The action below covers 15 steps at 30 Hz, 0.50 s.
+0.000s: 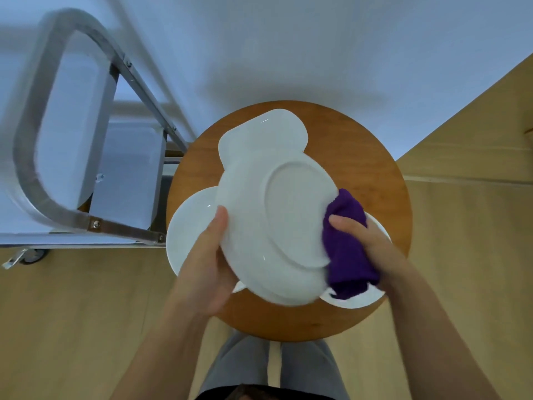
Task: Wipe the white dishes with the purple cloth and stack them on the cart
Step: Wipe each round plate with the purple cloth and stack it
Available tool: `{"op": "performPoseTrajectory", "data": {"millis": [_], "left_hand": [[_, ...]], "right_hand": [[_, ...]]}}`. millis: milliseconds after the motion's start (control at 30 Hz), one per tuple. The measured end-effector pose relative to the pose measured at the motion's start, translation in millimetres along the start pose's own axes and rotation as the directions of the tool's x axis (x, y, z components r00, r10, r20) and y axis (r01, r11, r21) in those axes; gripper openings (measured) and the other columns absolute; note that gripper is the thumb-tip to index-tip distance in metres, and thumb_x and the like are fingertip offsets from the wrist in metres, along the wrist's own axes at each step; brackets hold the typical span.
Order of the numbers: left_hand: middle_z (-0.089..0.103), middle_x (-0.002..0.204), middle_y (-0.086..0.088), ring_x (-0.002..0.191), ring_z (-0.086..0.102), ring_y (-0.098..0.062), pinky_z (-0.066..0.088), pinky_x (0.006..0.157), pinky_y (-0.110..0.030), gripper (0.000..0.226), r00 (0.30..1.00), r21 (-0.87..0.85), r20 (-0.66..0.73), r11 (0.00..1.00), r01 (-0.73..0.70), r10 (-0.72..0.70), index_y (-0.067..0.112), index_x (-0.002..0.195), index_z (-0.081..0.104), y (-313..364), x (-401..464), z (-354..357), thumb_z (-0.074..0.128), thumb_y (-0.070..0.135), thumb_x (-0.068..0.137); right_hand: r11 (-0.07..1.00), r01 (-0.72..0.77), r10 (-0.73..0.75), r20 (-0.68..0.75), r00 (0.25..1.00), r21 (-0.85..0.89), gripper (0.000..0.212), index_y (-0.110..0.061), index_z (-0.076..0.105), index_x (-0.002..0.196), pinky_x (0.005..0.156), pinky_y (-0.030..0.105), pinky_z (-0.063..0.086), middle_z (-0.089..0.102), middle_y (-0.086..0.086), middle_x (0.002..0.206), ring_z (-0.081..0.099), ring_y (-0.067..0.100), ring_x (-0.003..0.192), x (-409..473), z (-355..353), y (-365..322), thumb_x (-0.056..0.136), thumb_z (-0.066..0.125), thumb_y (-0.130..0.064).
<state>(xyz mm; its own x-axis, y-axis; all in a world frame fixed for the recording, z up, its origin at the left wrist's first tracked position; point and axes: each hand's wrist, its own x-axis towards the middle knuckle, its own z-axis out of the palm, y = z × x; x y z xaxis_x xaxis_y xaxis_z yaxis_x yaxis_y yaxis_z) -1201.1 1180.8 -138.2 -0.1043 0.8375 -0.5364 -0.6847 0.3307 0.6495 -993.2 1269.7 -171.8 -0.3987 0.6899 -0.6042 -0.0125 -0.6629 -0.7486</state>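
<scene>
Purple cloth (347, 243) bunched in my right hand (372, 241) rubs the upturned white dish (277, 209) gripped by my left hand (207, 267) above the round table (383, 174); others wait beneath, cart (86, 134) apparently unstacked.

I am finding no legible text, label, brand, number or sign on anything in view.
</scene>
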Motion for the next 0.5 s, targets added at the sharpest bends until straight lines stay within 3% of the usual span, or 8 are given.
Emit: {"op": "performPoseTrajectory", "data": {"millis": [67, 100, 200, 367, 500], "left_hand": [[0.063, 0.126, -0.011, 0.110, 0.063, -0.031, 0.056, 0.077, -0.041, 0.090, 0.981, -0.010, 0.115, 0.987, 0.159, -0.157, 0.023, 0.132, 0.056, 9, 2, -12, 0.084, 0.057, 0.053], [0.062, 0.126, -0.012, 0.109, 0.064, -0.032, 0.057, 0.075, -0.043, 0.097, 0.968, -0.006, 0.106, 0.973, 0.229, -0.227, 0.024, 0.133, 0.054, 10, 4, -16, 0.088, 0.053, 0.048], [0.062, 0.127, -0.011, 0.109, 0.064, -0.032, 0.058, 0.072, -0.044, 0.102, 0.947, -0.004, 0.016, 0.947, 0.320, -0.320, 0.028, 0.135, 0.051, 6, 6, -18, 0.091, 0.048, 0.043], [0.069, 0.115, -0.004, 0.099, 0.069, -0.024, 0.060, 0.069, -0.042, 0.058, 0.982, -0.049, -0.087, 0.985, 0.163, -0.166, 0.031, 0.126, 0.054, -2, 10, -1, 0.062, 0.041, 0.069], [0.074, 0.094, 0.007, 0.089, 0.071, -0.014, 0.060, 0.070, -0.038, 0.037, 0.983, -0.009, -0.176, 0.998, 0.056, -0.056, 0.038, 0.108, 0.055, -14, 13, 12, 0.059, 0.041, 0.071]], "right_hand": [[0.975, 0.008, 0.016, 0.105, 0.994, -0.222, 0.068, -0.020, 0.054, 0.119, 0.080, 0.043, 0.054, 0.068, 0.009, 0.109, 0.067, 0.028, 0.095, 3, -15, -11, 0.058, 0.080, -0.034], [0.956, 0.003, 0.035, 0.124, 0.992, -0.294, 0.071, -0.023, 0.055, 0.119, 0.082, 0.045, 0.054, 0.068, 0.007, 0.110, 0.067, 0.028, 0.097, 5, -19, -15, 0.055, 0.081, -0.038], [0.946, 0.017, 0.005, 0.067, 0.998, -0.324, 0.070, -0.028, 0.057, 0.114, 0.073, 0.036, 0.054, 0.070, 0.001, 0.103, 0.068, 0.022, 0.090, 9, -19, -19, 0.051, 0.081, -0.047], [0.984, 0.017, -0.031, -0.076, 0.997, -0.178, 0.043, -0.027, 0.059, 0.098, 0.054, 0.021, 0.051, 0.072, -0.007, 0.078, 0.069, 0.011, 0.067, 2, -2, 5, 0.062, 0.073, -0.047], [0.986, 0.048, -0.083, -0.222, 0.972, -0.160, 0.048, -0.029, 0.056, 0.100, 0.054, 0.018, 0.049, 0.070, -0.009, 0.080, 0.068, 0.011, 0.072, -5, 28, 28, 0.062, 0.060, -0.059]]}}
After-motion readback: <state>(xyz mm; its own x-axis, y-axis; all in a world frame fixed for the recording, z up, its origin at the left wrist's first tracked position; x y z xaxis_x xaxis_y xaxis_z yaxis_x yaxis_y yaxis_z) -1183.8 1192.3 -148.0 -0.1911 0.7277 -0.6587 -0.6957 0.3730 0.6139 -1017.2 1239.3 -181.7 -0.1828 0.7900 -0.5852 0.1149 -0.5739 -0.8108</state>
